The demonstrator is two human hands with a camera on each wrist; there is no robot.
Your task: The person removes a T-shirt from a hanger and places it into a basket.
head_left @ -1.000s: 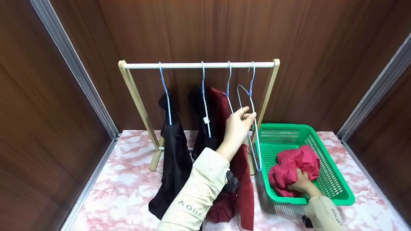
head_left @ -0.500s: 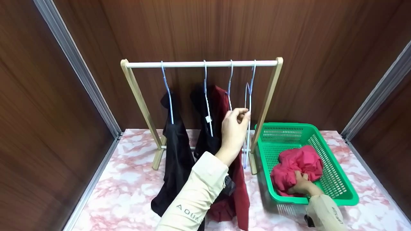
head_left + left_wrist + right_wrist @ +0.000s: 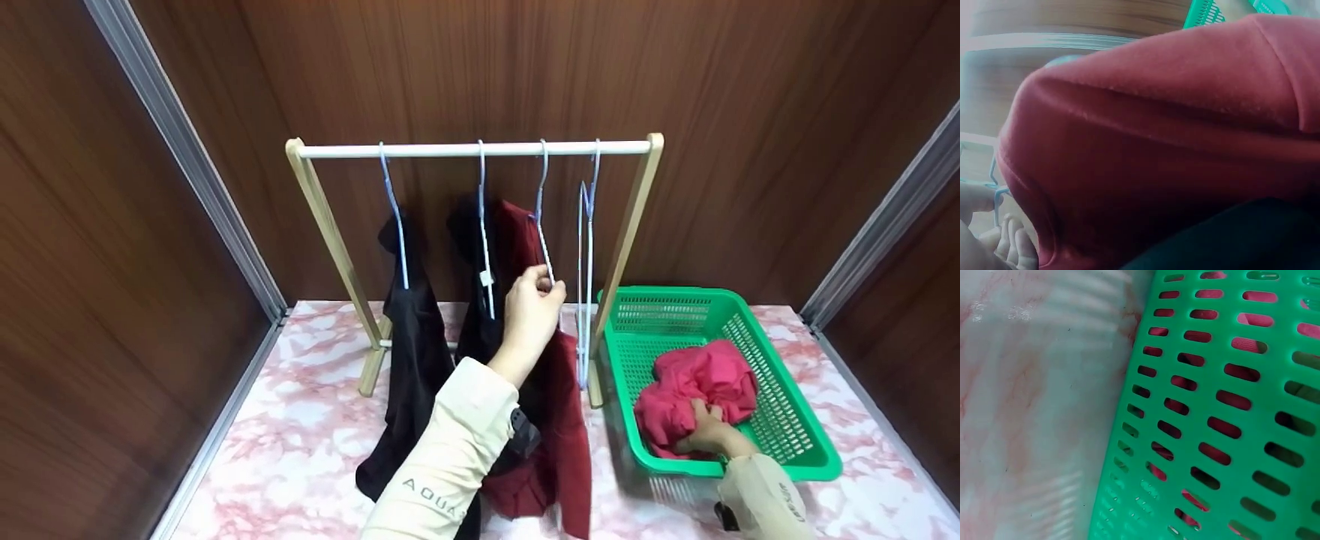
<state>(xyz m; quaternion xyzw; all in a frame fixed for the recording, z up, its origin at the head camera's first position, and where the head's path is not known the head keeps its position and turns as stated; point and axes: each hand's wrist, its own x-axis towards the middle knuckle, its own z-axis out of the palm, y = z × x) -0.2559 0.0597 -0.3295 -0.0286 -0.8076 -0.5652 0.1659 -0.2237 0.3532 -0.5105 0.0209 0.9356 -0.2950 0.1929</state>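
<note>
My left hand (image 3: 534,311) is at the third hanger (image 3: 541,225) on the rack, its thumb and fingertips pinching the wire. A dark red garment (image 3: 571,442) hangs from this hanger and fills much of the left wrist view, where the left hand (image 3: 999,242) shows at the lower left corner. Just right of it hangs a bare hanger (image 3: 590,247). My right hand (image 3: 709,433) grips a bunched pinkish-red garment (image 3: 712,375) inside the green basket (image 3: 814,442). In the right wrist view the basket's slotted wall (image 3: 1216,416) hides that hand.
The small clothes rack (image 3: 435,151) has a white bar and wooden legs. Two black garments hang at its left, one on the first hanger (image 3: 395,202), one on the second hanger (image 3: 482,210). Wood-grain panels (image 3: 465,67) enclose the back and sides of the pink marbled surface (image 3: 285,442).
My left hand has let go of the bare hanger and moved left to the dark red garment's hanger. The bare hanger has swung edge-on. My right hand stays on the pinkish-red garment.
</note>
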